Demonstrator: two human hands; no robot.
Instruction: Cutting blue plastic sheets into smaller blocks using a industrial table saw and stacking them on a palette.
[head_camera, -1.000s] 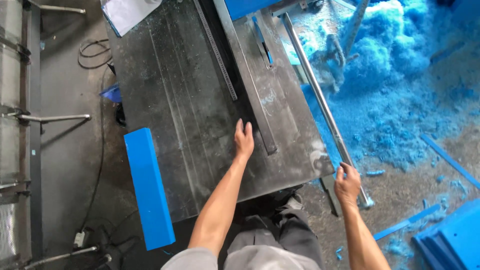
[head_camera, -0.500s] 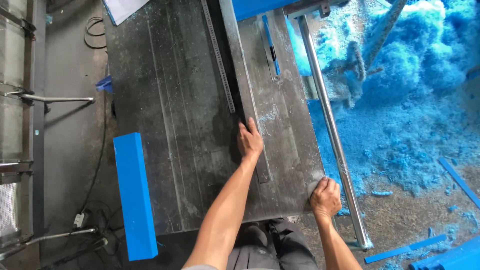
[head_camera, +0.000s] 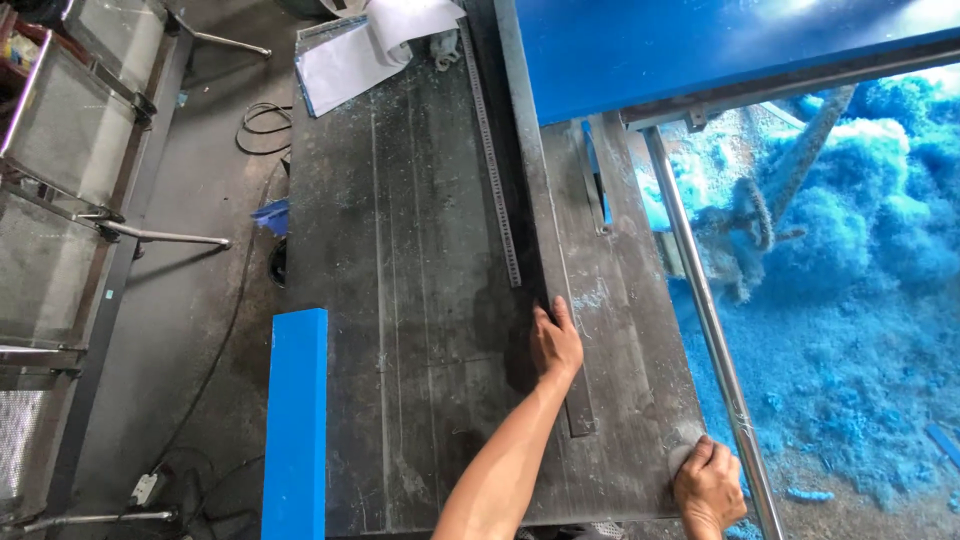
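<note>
My left hand (head_camera: 556, 343) lies flat on the dark metal saw table (head_camera: 420, 300), pressing against the long grey fence bar (head_camera: 545, 240) that runs up the table. My right hand (head_camera: 708, 487) grips the near right corner of the table, beside a shiny steel rail (head_camera: 705, 310). A big blue board (head_camera: 720, 50) lies across the far end of the table. A steel ruler (head_camera: 490, 160) rests left of the fence.
A narrow blue block (head_camera: 296, 425) stands at the table's left edge. White papers (head_camera: 370, 45) lie at the far end. Blue shavings (head_camera: 850, 280) cover the floor to the right. Mesh metal racks (head_camera: 60, 200) and cables (head_camera: 262, 125) are on the left.
The view has shifted forward up the table. My left hand has slid along the fence bar, and the blue board has come into view at the far end.
</note>
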